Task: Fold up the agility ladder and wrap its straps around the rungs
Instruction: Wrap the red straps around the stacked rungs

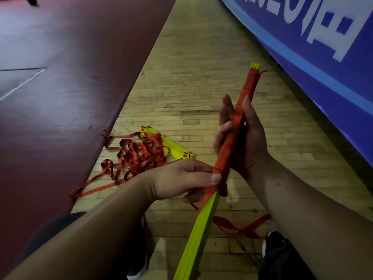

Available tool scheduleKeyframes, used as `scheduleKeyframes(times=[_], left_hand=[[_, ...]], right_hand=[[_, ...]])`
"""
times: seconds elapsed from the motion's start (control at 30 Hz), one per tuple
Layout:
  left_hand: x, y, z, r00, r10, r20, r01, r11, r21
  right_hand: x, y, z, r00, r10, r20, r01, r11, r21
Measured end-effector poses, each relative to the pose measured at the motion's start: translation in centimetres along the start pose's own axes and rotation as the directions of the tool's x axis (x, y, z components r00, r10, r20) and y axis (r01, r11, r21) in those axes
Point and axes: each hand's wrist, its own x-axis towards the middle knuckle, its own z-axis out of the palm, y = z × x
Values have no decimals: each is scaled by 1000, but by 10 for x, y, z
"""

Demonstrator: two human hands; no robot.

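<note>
A bundle of yellow rungs (201, 229) runs from the bottom centre up to the right, its far half wound in red strap (247, 87). My right hand (242, 138) holds the wrapped part, fingers curled round it from behind. My left hand (181, 178) pinches the strap against the bundle at the edge of the wrapping, thumb on top. A loose length of strap (242, 229) trails on the floor below. A second agility ladder (175, 147), folded yellow rungs with a tangle of red straps (137, 156), lies on the wooden floor to the left.
A dark red mat (60, 77) covers the floor on the left. A blue banner (323, 47) with white lettering lines the right side. Wooden floor (191, 67) stretches between them. My black shoes (276, 245) and knees are at the bottom.
</note>
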Motion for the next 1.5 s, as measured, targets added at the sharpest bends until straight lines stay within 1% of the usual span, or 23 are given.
scheduleKeyframes(times=[0.1,0.3,0.4,0.47,0.53,0.63,0.7,0.8,0.97,1.07,1.17,1.2,1.23,1.27,1.33,1.4,1.43,1.47,1.5], left_hand=[[1,-4,-1,999,-39,-1,39,997,72],[-2,-1,-8,998,-59,-15,61,971,229],[0,-3,-8,992,-123,-27,126,956,263],[0,-1,-6,989,-146,-12,144,954,261],[-3,1,-6,986,-164,-16,162,939,304],[-7,-1,-10,967,-212,-142,254,845,472],[-8,-5,-14,954,-222,-200,295,797,527],[-7,-6,-16,928,-260,-266,367,763,532],[-4,-9,-22,874,-275,-401,454,758,468],[-4,-7,-24,854,-264,-447,472,755,456],[-7,-6,-24,865,-223,-450,455,726,516],[-8,-7,-22,873,-193,-449,444,695,566],[-8,-6,-19,877,-161,-452,441,643,627],[-7,-6,-14,874,-144,-465,458,564,687],[-3,-5,-3,850,-152,-505,524,354,775],[3,-3,9,841,-132,-525,540,147,828],[7,-3,14,846,-105,-523,532,93,842],[10,-3,17,848,-72,-524,529,89,844],[12,-4,18,844,-51,-534,537,119,835]], right_hand=[[3,-2,-7,998,-25,-61,26,1000,8],[7,-5,-6,984,-34,-174,36,999,9],[8,-2,-9,977,-32,-211,20,998,-58],[8,-1,-9,974,-30,-226,4,994,-111],[8,1,-9,968,-41,-247,7,990,-137],[11,4,-11,954,-77,-290,8,973,-232],[15,7,-13,944,-84,-319,-11,958,-286],[21,12,-15,923,-111,-368,-22,941,-338],[30,12,-19,884,-189,-428,33,938,-346],[35,11,-21,862,-216,-459,56,940,-337],[38,14,-23,846,-222,-485,56,941,-333],[39,15,-24,840,-225,-494,55,941,-334],[40,16,-25,832,-231,-505,57,940,-336],[41,17,-27,823,-238,-516,59,939,-339],[43,19,-29,808,-249,-534,59,936,-346],[43,21,-30,797,-254,-548,52,933,-356],[43,21,-30,792,-253,-556,50,934,-354],[43,21,-30,788,-251,-562,49,936,-349],[43,21,-30,787,-248,-566,49,938,-342]])
